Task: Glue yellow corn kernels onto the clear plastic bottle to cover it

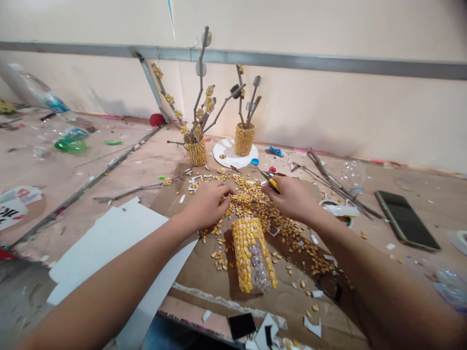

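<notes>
My left hand hovers low over the loose corn kernels, its fingers loosely curled and apart, with nothing visible in them. In my right hand is a slim tool with a yellow and black handle; its thin dark tip points away to the left, and its exact kind is unclear. Between my forearms a clear plastic cylinder lies on brown cardboard. Rows of kernels cover most of it, leaving a bare strip on its near side. Neither hand touches it.
Two kernel-covered pots holding twigs stand at the back, one on a white plate. White sheets lie left. To the right are a tape roll, twigs and a phone. A plastic bottle is far left.
</notes>
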